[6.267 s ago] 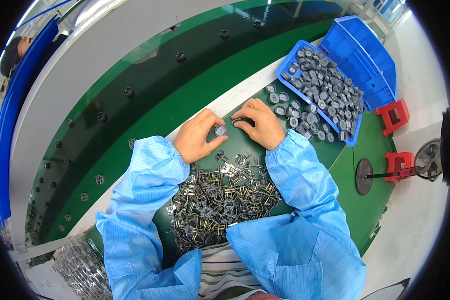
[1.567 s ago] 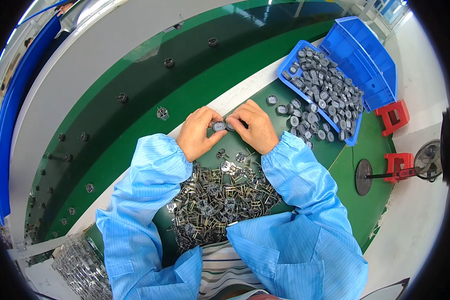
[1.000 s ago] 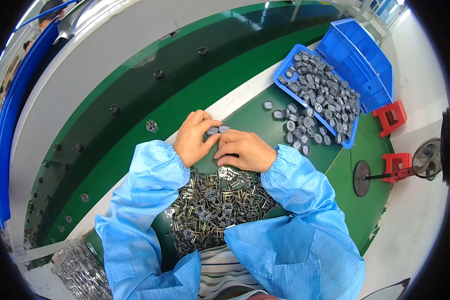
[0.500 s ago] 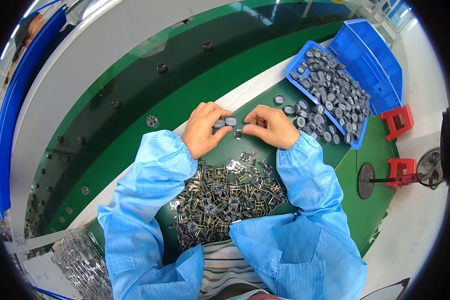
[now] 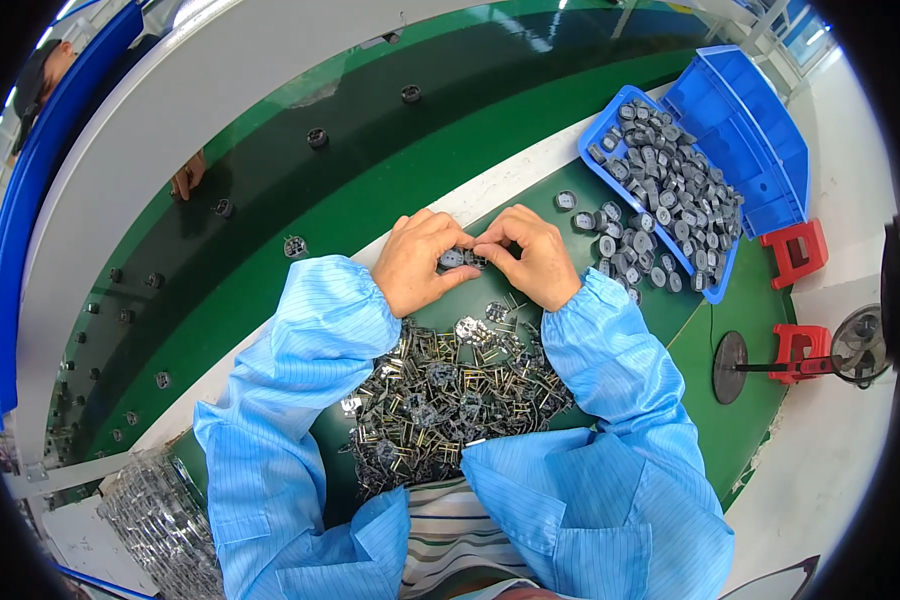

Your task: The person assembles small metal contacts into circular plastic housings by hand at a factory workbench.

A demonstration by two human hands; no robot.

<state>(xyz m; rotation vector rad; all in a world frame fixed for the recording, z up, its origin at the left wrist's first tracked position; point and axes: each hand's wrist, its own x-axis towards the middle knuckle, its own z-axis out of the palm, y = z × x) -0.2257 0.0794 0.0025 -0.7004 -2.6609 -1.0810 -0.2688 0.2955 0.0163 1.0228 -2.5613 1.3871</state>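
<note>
My left hand (image 5: 417, 262) grips a small grey round plastic housing (image 5: 452, 258) between thumb and fingers above the green table. Against it, my right hand (image 5: 530, 258) pinches a small dark part with metal bits (image 5: 478, 259); its fingers hide most of the part. The two hands meet at the fingertips. Between my forearms lies a heap of small dark parts with brass-coloured pins (image 5: 455, 400). Loose grey housings (image 5: 610, 244) are scattered to the right of my right hand.
A blue bin (image 5: 592, 150) full of grey housings stands at the right, with another blue bin (image 5: 735, 130) behind it. Beyond the table's white edge, a green conveyor (image 5: 370, 190) carries spaced-out parts. Another person's hand (image 5: 187, 176) reaches over it. A fan (image 5: 858, 345) and red stools (image 5: 796, 252) stand right.
My right hand has moved left to my left hand and picked up the small part that lay on the table. Another person's hand has appeared over the conveyor, where parts have shifted slightly.
</note>
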